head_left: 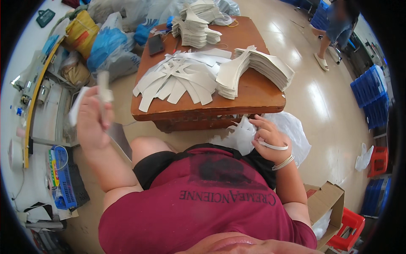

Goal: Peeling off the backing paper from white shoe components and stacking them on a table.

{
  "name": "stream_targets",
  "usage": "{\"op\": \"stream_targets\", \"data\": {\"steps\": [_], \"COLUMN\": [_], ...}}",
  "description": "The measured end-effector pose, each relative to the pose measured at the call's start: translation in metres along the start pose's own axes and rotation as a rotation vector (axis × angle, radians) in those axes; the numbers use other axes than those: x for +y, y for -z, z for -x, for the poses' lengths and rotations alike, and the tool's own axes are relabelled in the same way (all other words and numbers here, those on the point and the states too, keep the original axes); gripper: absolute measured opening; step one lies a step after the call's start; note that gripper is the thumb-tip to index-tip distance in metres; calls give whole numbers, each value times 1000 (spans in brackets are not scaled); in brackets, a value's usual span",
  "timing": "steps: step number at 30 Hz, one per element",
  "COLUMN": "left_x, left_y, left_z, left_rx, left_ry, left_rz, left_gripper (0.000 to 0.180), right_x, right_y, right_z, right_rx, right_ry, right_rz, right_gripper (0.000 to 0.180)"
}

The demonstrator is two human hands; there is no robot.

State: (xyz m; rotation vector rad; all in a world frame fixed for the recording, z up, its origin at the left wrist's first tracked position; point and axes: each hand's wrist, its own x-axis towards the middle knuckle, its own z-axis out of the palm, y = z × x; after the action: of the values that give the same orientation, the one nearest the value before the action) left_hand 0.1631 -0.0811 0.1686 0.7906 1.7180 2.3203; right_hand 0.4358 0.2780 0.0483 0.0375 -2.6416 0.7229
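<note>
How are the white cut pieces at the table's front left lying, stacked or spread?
Spread. The white strips lie fanned and crisscrossed in one loose layer on the wooden table, unlike the neat stack beside them.

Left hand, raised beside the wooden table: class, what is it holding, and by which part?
The left hand grips pale cut strips around their lower part; the upper ends stick up above the fist, motion-blurred. How many pieces cannot be told.

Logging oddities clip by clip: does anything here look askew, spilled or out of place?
Mostly orderly. The loose white strips on the wooden table lie fanned and crisscrossed, unlike the neat stacks beside them. The left hand holds white pieces, blurred; the right hand rests on white cut pieces in the lap.
</note>
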Motion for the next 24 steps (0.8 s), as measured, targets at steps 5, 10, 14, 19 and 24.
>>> {"op": "stream_targets", "data": {"steps": [5, 10, 14, 19, 24], "left_x": [7, 1, -22, -50, -71], "left_y": [-89, -138, -146, -133, -108], "left_z": [28, 26, 24, -4, -28], "left_rx": [-319, -709, -632, -558, -770], "left_ry": [393, 561, 568, 593, 624], "left_rz": [4, -48, 101, 220, 168], "left_gripper": [38, 23, 22, 35, 66], "right_x": [-4, -20, -29, -9, 22], "right_y": [-25, -33, -44, -38, -3], "right_z": [-18, -37, -15, 0, 28], "right_rx": [43, -144, -296, -63, 186], "right_ry": [9, 45, -181, -362, -488], "right_rz": [-934, -1269, -1371, -1448, -1253], "right_gripper": [35, 48, 46, 44, 39]}}
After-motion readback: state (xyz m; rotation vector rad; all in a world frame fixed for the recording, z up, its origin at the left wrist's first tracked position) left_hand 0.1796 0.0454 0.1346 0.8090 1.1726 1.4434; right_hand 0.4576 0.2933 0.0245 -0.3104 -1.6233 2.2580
